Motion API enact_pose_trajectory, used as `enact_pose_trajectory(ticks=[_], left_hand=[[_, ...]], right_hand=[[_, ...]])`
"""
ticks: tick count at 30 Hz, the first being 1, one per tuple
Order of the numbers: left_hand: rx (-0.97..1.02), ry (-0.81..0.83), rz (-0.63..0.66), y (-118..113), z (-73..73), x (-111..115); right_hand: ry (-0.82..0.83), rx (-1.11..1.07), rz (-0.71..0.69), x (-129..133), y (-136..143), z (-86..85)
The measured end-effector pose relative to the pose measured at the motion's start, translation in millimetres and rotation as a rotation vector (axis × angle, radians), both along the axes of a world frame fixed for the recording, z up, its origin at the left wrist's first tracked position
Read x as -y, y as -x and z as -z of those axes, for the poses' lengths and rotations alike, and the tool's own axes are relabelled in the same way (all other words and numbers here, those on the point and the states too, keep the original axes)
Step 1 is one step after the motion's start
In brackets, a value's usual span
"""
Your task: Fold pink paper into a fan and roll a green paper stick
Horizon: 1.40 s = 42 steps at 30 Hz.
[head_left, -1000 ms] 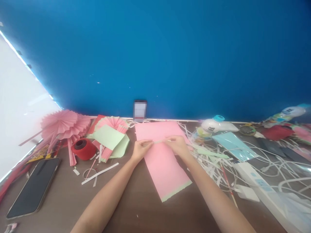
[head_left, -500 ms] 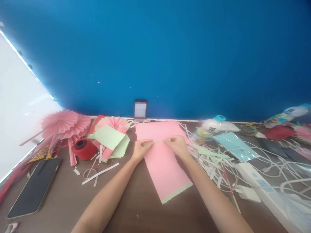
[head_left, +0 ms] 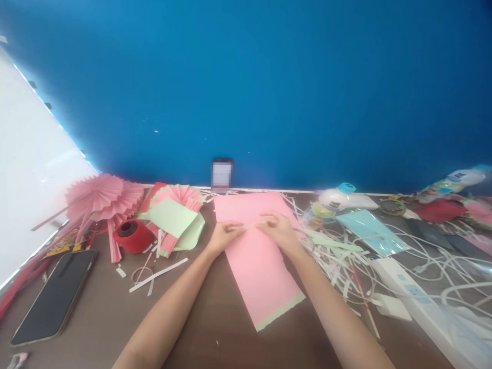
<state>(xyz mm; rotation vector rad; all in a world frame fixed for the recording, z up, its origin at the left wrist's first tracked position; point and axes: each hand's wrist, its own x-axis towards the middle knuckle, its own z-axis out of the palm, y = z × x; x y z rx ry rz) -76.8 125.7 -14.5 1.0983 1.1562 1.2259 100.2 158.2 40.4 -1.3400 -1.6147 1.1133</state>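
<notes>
A large pink sheet of paper (head_left: pixel 263 279) lies in the middle of the table, with a pale green edge at its near end. Across it runs a narrow raised fold or strip, pale in colour, between my two hands. My left hand (head_left: pixel 226 236) is closed in a pinch on the left end of this fold. At the other end, my right hand (head_left: pixel 280 231) pinches with thumb and forefinger, its remaining fingers slightly raised. Part of the paper behind the fingers is hidden.
On the left are pink pleated paper fans (head_left: pixel 103 197), a red roll (head_left: pixel 134 236), green paper (head_left: pixel 175 218) and a phone (head_left: pixel 56 297). To the right lie a glue bottle (head_left: pixel 344 198), a blue packet (head_left: pixel 372 230), paper strips, cables and a power strip (head_left: pixel 413 297).
My right hand's fingers have loosened and lifted a little, and less green shows between the hands. The paper's near end has shifted slightly towards me. My left hand has barely moved.
</notes>
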Motion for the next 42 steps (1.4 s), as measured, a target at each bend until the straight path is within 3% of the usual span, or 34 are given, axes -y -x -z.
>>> enact_pose_trajectory(ticks=[6, 12, 16, 21, 24, 29, 34, 38, 42], left_hand=[[-0.036, 0.013, -0.060, 0.3, 8.2, -2.9], [-0.020, -0.005, -0.016, -1.7, 4.1, -1.4], [0.032, -0.051, 0.027, 0.6, 0.2, 0.5], [-0.053, -0.074, -0.122, 7.4, 1.5, -1.6], [0.052, -0.018, -0.109, 8.9, 4.9, -4.2], [0.283, 0.025, -0.017, 9.3, 7.2, -6.0], [0.185, 0.026, 0.049, 8.7, 1.8, -1.2], [0.123, -0.002, 0.080, 8.4, 1.2, 0.5], [0.115, -0.008, 0.039, 8.0, 4.8, -1.3]], right_hand=[[-0.039, 0.010, 0.108, 0.2, -2.5, 8.4], [-0.413, 0.399, -0.101, 1.2, 2.5, 5.5], [-0.273, 0.538, -0.264, -1.7, 2.4, -1.8], [-0.089, 0.382, -0.235, -1.0, -7.1, -7.7], [-0.053, 0.214, -0.182, 1.8, -14.2, -2.3], [-0.129, 0.141, -0.087, 4.6, -20.4, 18.0], [-0.337, 0.417, -0.056, 6.1, -9.4, 17.8], [-0.314, 0.529, -0.216, 3.6, 3.9, 10.3], [-0.228, 0.505, -0.378, -0.5, 5.5, 10.7]])
